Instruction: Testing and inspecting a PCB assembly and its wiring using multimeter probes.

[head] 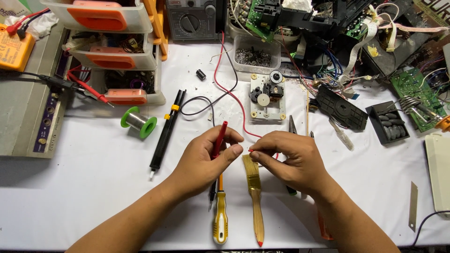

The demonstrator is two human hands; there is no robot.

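My left hand [206,157] grips the red probe [219,139] near the middle of the table [93,187], my right hand [286,161] pinches the red wire [243,112], and I should hold both steady.

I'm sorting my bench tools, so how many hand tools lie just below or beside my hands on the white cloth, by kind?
Screwdriver with yellow handle: 1
Paintbrush with wooden handle: 1
Black desoldering pump: 1
Solder spool, green: 1
Total: 4
The left hand holds a red probe; the right hand pinches the red wire.
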